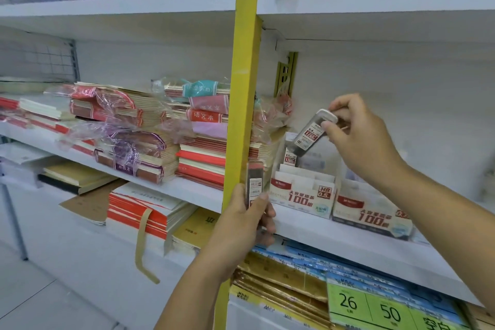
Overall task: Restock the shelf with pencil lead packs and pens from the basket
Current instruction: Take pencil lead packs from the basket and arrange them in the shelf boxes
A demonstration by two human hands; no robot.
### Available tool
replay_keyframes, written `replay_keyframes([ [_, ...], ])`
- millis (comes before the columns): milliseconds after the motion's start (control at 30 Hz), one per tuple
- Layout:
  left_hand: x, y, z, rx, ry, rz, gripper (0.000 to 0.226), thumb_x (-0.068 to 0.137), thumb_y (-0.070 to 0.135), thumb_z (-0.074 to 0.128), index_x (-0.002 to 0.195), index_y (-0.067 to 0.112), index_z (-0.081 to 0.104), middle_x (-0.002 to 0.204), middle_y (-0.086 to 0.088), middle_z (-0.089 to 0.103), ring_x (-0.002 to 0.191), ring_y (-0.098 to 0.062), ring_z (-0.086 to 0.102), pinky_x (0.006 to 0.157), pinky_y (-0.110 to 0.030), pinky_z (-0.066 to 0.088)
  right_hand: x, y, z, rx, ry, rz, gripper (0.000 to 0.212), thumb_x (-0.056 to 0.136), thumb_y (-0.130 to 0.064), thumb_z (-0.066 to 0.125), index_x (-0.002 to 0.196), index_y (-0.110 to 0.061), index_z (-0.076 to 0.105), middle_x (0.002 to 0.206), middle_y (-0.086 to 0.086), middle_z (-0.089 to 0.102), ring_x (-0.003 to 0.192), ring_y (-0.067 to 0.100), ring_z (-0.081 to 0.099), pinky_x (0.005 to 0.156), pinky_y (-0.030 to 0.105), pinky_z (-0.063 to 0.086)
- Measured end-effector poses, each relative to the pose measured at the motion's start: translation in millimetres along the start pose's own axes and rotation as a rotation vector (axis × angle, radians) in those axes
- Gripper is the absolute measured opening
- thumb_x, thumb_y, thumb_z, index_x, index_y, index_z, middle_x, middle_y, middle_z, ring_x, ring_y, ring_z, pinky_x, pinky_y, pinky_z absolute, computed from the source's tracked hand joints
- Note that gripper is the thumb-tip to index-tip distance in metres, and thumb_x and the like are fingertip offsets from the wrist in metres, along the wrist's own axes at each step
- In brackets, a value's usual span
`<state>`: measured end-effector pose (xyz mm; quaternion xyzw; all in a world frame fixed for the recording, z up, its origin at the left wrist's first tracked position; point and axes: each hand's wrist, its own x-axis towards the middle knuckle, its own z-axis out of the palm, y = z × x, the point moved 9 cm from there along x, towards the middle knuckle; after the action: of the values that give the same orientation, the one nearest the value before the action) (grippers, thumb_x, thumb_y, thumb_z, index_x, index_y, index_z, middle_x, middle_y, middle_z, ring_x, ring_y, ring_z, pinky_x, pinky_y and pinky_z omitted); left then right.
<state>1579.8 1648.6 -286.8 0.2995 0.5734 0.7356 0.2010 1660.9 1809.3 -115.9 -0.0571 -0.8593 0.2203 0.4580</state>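
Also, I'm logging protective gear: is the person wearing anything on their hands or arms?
No. The left hand and right hand are bare: no gloves, rings or watch in view. The left forearm and right forearm are bare too, with no sleeve showing.

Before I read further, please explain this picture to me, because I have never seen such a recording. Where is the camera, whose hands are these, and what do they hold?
There is no machine here. A person wears one camera on the head, so you see that person's own two hands. The right hand pinches a pencil lead pack by its white cap, tilted, over an open display box on the white shelf. The left hand grips a second lead pack near the yellow post. Stacked notebooks lie on the shelf further left.
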Motion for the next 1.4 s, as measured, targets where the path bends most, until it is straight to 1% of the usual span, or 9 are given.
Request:
replay_keyframes([
  [167, 7.1, -1.2, -11.8, -0.018, 0.091, 0.045, 0.014, 0.097, 0.027, 0.062, 0.090, 0.035, 0.071, 0.074, 0.003, 0.071, 0.065, -0.015, 0.071, 0.056, -0.029, 0.059, 20.9, 8.9, 46.4, -0.195, -0.162, -0.061, 0.016, 0.094, -0.020, 0.059, 0.103, -0.028, 0.048, 0.091, -0.010, 0.062, 0.081, 0.007, 0.061, 0.069, 0.028, 0.053],
  [433, 13.1, -8.3, -24.5, 0.159, 0.076, 0.039, 0.016, 0.102, 0.036, 0.051, 0.102, 0.025, 0.063, 0.060, 0.016, 0.060, 0.050, 0.002, 0.050, 0.049, -0.013, 0.042, 37.5, 35.1, 76.9, -0.238, -0.193, 0.072, 0.002, 0.088, -0.024, 0.068, 0.087, -0.024, 0.066, 0.091, -0.003, 0.056, 0.079, 0.014, 0.057, 0.064, 0.028, 0.044],
  [567, 14.1, -7.3, -23.1, 0.161, 0.021, 0.015, 0.013, 0.104, 0.029, 0.051, 0.109, 0.019, 0.058, 0.062, 0.015, 0.063, 0.049, 0.001, 0.049, 0.049, -0.013, 0.041, 31.7, 28.6, 72.0, -0.382, -0.185, 0.037, 0.015, 0.092, -0.026, 0.063, 0.103, -0.021, 0.071, 0.102, 0.001, 0.051, 0.085, 0.015, 0.052, 0.071, 0.026, 0.037],
  [667, 10.1, -2.0, -15.0, 0.147, -0.030, 0.032, 0.011, 0.103, 0.026, 0.053, 0.111, 0.018, 0.057, 0.075, 0.010, 0.071, 0.052, -0.001, 0.051, 0.048, -0.015, 0.041, 8.0, 4.0, 62.2, -0.163, -0.222, -0.027, 0.022, 0.095, -0.033, 0.055, 0.114, -0.033, 0.067, 0.104, -0.013, 0.056, 0.086, -0.001, 0.053, 0.069, 0.015, 0.036],
  [733, 7.5, 1.5, -8.0, 0.144, -0.060, 0.052, 0.010, 0.101, 0.025, 0.057, 0.109, 0.020, 0.060, 0.087, 0.004, 0.075, 0.056, -0.004, 0.055, 0.049, -0.017, 0.042, -20.9, -8.9, 72.8, 0.071, -0.438, 0.028, 0.025, 0.095, -0.042, 0.053, 0.118, -0.047, 0.060, 0.108, -0.024, 0.060, 0.089, -0.011, 0.054, 0.069, 0.011, 0.039],
  [800, 4.9, 4.4, -0.6, 0.138, -0.073, 0.063, 0.010, 0.098, 0.025, 0.063, 0.107, 0.021, 0.066, 0.092, -0.002, 0.076, 0.059, -0.008, 0.058, 0.048, -0.020, 0.044, -46.2, -15.7, 75.4, 0.174, -0.552, 0.051, 0.026, 0.094, -0.036, 0.058, 0.116, -0.048, 0.063, 0.102, -0.020, 0.066, 0.087, -0.008, 0.059, 0.068, 0.010, 0.045],
  [933, -2.4, 7.2, 1.4, 0.016, -0.026, 0.060, 0.018, 0.087, 0.018, 0.076, 0.102, 0.028, 0.073, 0.097, -0.005, 0.078, 0.068, -0.014, 0.071, 0.053, -0.020, 0.053, -69.0, -0.4, 38.1, 0.300, -0.326, 0.177, 0.020, 0.089, -0.018, 0.067, 0.086, -0.035, 0.076, 0.082, -0.015, 0.073, 0.076, 0.001, 0.065, 0.068, 0.017, 0.053],
  [1167, -11.4, 15.4, 6.9, -0.151, 0.028, 0.104, 0.027, 0.093, 0.014, 0.067, 0.119, 0.013, 0.060, 0.105, -0.008, 0.078, 0.098, -0.023, 0.075, 0.073, -0.025, 0.060, -102.0, 20.3, 9.1, 0.469, -0.247, 0.370, 0.015, 0.083, -0.009, 0.072, 0.084, -0.022, 0.078, 0.083, -0.004, 0.076, 0.076, 0.013, 0.071, 0.063, 0.022, 0.058],
  [1400, -13.7, 25.6, 23.3, -0.044, 0.040, 0.167, 0.023, 0.095, 0.012, 0.067, 0.116, 0.019, 0.065, 0.093, -0.007, 0.079, 0.083, -0.019, 0.076, 0.068, -0.025, 0.060, -113.0, -2.5, 25.7, 0.369, -0.543, 0.285, 0.045, 0.090, -0.007, 0.063, 0.117, -0.043, 0.059, 0.099, -0.008, 0.067, 0.069, 0.019, 0.070, 0.063, 0.030, 0.058],
])
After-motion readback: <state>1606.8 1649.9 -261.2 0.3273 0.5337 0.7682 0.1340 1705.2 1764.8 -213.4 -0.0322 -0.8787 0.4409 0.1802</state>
